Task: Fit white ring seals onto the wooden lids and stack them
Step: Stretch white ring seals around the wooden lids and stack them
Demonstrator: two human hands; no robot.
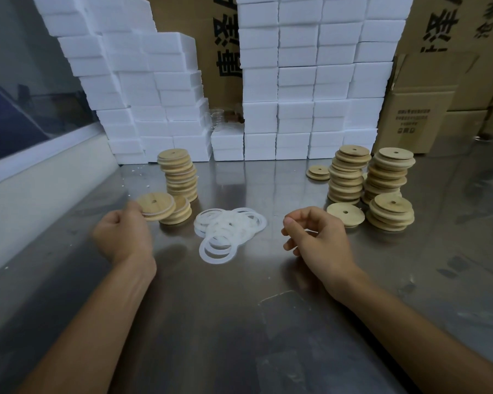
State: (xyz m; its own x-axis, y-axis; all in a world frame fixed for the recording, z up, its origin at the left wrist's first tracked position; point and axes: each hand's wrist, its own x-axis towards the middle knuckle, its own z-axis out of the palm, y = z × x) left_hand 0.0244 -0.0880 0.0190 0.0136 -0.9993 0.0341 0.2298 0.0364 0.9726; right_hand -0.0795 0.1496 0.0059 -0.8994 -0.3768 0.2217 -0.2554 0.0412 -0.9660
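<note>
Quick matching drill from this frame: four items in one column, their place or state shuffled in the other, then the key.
Items
1. lid with white seal
2. loose white rings
3. single flat lid
4. right hand

Places or states
A. lying alone on the steel table, just beyond the right hand
B. piled on the table between the two hands
C. pinched at its edge by the left hand, above a short lid stack
D. fingers loosely curled, holding nothing

Pairs: 1-C, 2-B, 3-A, 4-D
</note>
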